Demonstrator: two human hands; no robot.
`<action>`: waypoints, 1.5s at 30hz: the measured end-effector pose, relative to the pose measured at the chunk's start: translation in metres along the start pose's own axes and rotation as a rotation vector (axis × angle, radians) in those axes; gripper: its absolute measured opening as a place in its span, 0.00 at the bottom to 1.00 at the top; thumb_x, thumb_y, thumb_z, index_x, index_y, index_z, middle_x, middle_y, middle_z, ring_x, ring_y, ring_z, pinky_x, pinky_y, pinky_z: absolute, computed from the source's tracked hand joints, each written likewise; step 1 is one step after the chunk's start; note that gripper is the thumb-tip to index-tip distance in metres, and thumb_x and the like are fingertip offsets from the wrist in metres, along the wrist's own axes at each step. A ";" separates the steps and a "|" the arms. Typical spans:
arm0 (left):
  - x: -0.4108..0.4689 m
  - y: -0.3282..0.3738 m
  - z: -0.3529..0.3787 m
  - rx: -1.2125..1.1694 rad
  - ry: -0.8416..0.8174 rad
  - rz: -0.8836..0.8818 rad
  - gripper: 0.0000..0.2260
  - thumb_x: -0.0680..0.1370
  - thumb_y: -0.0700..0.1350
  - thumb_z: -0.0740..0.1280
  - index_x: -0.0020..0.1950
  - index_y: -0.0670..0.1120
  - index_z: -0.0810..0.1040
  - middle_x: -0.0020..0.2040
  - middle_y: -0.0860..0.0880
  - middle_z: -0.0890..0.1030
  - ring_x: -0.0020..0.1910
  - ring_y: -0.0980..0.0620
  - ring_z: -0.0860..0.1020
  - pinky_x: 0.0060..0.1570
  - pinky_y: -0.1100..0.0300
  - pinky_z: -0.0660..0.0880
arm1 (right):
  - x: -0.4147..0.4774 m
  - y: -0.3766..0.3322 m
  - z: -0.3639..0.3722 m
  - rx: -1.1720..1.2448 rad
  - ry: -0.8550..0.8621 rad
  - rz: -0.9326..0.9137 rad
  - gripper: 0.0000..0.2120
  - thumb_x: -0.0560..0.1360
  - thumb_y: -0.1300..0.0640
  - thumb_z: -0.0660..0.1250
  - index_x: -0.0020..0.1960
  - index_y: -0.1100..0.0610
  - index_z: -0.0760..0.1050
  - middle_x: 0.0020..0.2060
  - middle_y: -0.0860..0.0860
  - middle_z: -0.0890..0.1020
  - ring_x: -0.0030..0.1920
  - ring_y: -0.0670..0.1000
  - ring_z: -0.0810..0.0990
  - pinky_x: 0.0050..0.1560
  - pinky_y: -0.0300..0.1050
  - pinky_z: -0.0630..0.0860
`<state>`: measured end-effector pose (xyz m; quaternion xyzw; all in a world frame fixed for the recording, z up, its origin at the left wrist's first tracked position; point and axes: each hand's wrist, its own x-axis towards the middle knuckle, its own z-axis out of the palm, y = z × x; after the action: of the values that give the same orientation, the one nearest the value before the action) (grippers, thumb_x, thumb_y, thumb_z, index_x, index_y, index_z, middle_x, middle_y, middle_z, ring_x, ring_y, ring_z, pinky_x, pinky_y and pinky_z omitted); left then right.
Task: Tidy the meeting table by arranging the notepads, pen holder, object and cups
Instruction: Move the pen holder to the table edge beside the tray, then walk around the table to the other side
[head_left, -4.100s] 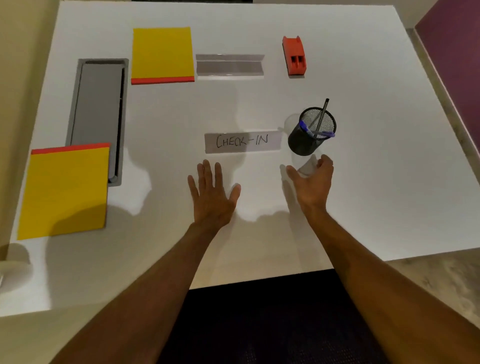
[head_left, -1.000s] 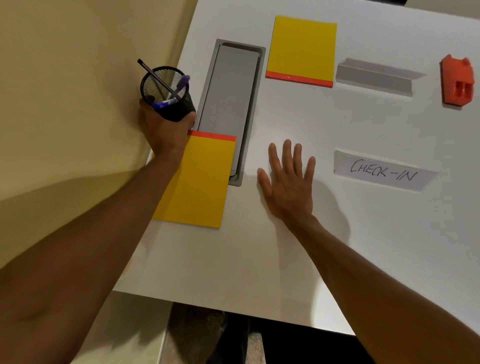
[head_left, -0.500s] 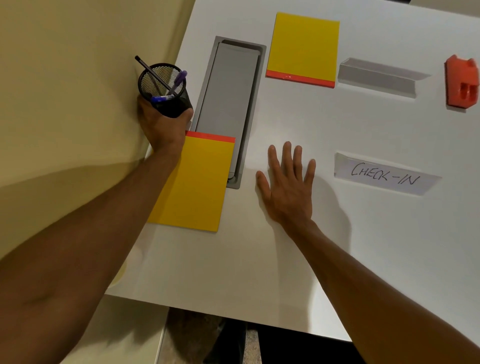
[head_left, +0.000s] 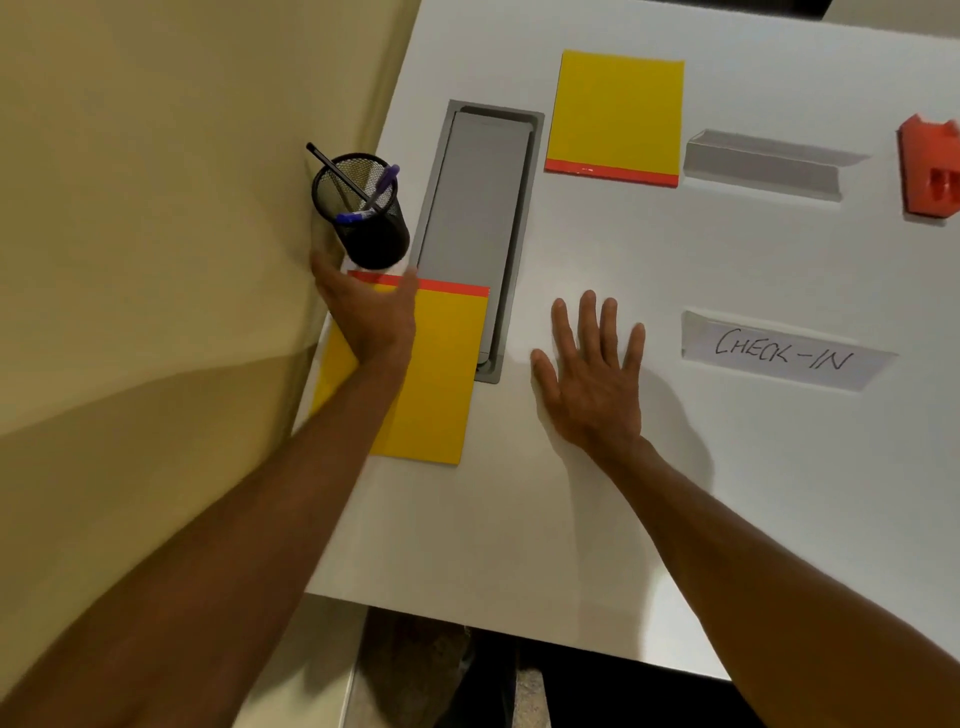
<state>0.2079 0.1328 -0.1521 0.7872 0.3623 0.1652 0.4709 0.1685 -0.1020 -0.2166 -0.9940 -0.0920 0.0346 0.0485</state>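
Observation:
The black mesh pen holder (head_left: 370, 228), with a pencil and purple pens in it, stands at the table's left edge against the beige wall. My left hand (head_left: 371, 314) is just below it, fingers spread and off the holder, lying over the top of the near yellow notepad (head_left: 441, 379). My right hand (head_left: 592, 379) rests flat and open on the white table (head_left: 649, 545). A second yellow notepad (head_left: 615, 111) lies farther back. The orange object (head_left: 932, 171) sits at the far right. I cannot make out any cup.
A grey recessed cable tray (head_left: 478, 228) runs between the pen holder and the far notepad. A clear sign stand (head_left: 763, 166) lies behind a "CHECK-IN" sign (head_left: 779, 353). The beige wall (head_left: 156, 208) borders the table on the left.
My left hand has let go of the pen holder and drawn back a little toward me. The holder stays at the table's left edge. My right hand has not moved.

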 end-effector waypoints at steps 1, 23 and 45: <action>-0.018 -0.001 -0.005 0.008 -0.025 0.000 0.42 0.72 0.49 0.76 0.78 0.42 0.55 0.76 0.42 0.63 0.74 0.44 0.66 0.70 0.55 0.69 | 0.000 0.000 -0.001 -0.006 -0.030 -0.004 0.33 0.82 0.35 0.41 0.81 0.49 0.40 0.81 0.56 0.42 0.80 0.59 0.39 0.76 0.68 0.43; -0.228 0.098 -0.091 0.673 -0.663 0.791 0.31 0.80 0.66 0.46 0.80 0.57 0.44 0.81 0.49 0.44 0.80 0.48 0.42 0.76 0.44 0.38 | -0.153 0.074 -0.215 0.117 -0.390 -0.113 0.33 0.81 0.40 0.57 0.81 0.48 0.51 0.81 0.53 0.49 0.78 0.59 0.58 0.75 0.57 0.60; -0.681 0.245 -0.075 0.483 -0.984 1.289 0.34 0.77 0.69 0.45 0.81 0.56 0.45 0.82 0.50 0.45 0.80 0.49 0.44 0.77 0.43 0.42 | -0.585 0.313 -0.362 0.296 0.100 0.452 0.33 0.81 0.38 0.56 0.81 0.45 0.48 0.81 0.54 0.53 0.80 0.55 0.54 0.76 0.55 0.54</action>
<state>-0.2007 -0.3865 0.1520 0.9011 -0.3784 -0.0420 0.2075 -0.3208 -0.5497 0.1460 -0.9719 0.1405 0.0086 0.1889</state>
